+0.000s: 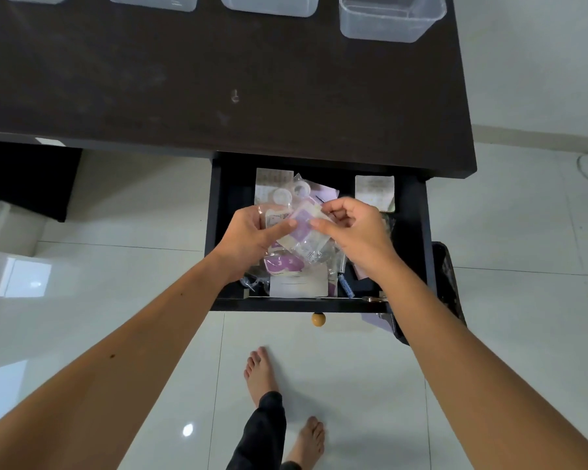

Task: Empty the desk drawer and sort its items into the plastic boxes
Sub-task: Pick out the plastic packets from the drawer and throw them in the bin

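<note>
Head view: left hand (252, 232) and right hand (350, 228) both pinch a bundle of clear packets (299, 228) with purple and cream inserts, held above the open drawer (411, 232), probably to lift them out together. Plastic boxes (387, 18) wait along the worktop's (218, 79) far edge, seemingly unfilled.

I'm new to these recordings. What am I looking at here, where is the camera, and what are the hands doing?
No machine here: a person's two bare hands, filmed by one wide-angle camera on their head, looking down. The dark desk carries clear plastic boxes along its far edge. Below it the drawer is pulled open, full of small packets and cards. The left hand holds a bundle of clear packets with purple labels, and the right hand pinches one of them above the drawer. Bare feet show on the tiled floor.
</note>
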